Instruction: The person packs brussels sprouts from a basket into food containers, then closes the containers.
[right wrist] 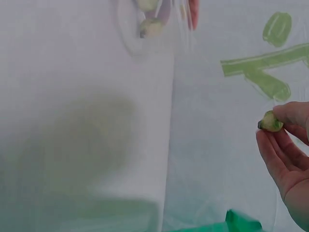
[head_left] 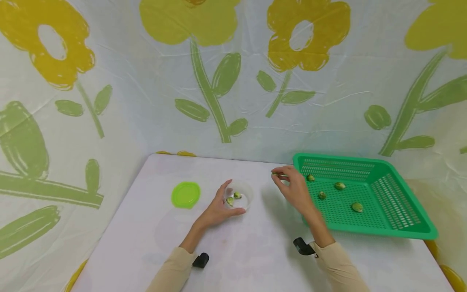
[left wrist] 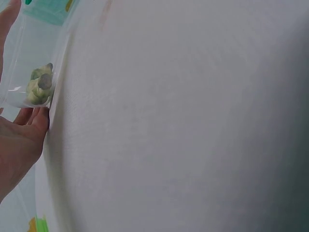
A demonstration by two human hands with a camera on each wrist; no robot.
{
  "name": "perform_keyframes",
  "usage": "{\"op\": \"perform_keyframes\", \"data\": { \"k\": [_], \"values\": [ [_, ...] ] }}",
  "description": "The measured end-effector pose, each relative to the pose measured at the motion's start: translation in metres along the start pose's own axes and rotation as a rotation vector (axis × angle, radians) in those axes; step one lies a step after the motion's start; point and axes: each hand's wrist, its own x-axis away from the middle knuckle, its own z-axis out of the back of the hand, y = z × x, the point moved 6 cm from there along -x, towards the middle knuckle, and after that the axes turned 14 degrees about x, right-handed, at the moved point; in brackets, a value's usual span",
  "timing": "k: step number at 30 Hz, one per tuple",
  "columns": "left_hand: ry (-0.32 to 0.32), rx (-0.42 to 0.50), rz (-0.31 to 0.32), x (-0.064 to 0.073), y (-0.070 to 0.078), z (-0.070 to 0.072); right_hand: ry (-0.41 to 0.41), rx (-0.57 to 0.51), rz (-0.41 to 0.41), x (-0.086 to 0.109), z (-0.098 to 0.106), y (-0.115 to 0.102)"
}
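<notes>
A clear round plastic container (head_left: pixel 249 190) stands on the table, and my left hand (head_left: pixel 216 209) grips it from the left, thumb at the near side and fingers round the far side. Two Brussels sprouts (head_left: pixel 237 195) lie inside it; the left wrist view shows these sprouts (left wrist: pixel 40 89) through the clear wall. To the right, my right hand (head_left: pixel 294 189) is raised beside the green basket's left rim. Between thumb and fingertips it pinches one small Brussels sprout (right wrist: pixel 271 122), its cut end pointing away from the palm.
A green perforated basket (head_left: pixel 365 232) sits at the right of the white table (head_left: pixel 138 243), with several Brussels sprouts (head_left: pixel 357 207) spread inside. A lime-green lid (head_left: pixel 186 194) lies left of the container. Flower-printed cloth (head_left: pixel 157 101) hangs behind the table.
</notes>
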Motion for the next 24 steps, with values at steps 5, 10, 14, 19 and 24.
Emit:
{"op": "perform_keyframes", "data": {
  "k": [5,10,14,19,24],
  "values": [
    [0.008,-0.007,0.027,0.000,-0.002,0.001,-0.004,0.003,0.021,-0.004,-0.012,-0.009],
    [0.007,-0.010,0.020,0.000,-0.002,0.001,-0.006,-0.006,0.038,-0.006,-0.025,-0.014],
    [0.004,-0.009,0.008,-0.001,-0.002,0.000,-0.007,-0.007,0.044,-0.005,-0.035,-0.016],
    [0.003,0.003,0.008,0.000,-0.002,0.000,-0.014,-0.017,0.050,-0.003,-0.047,-0.019],
    [0.005,0.005,0.021,0.001,-0.001,0.000,-0.051,-0.061,0.053,-0.003,-0.059,-0.022]
  ]
}}
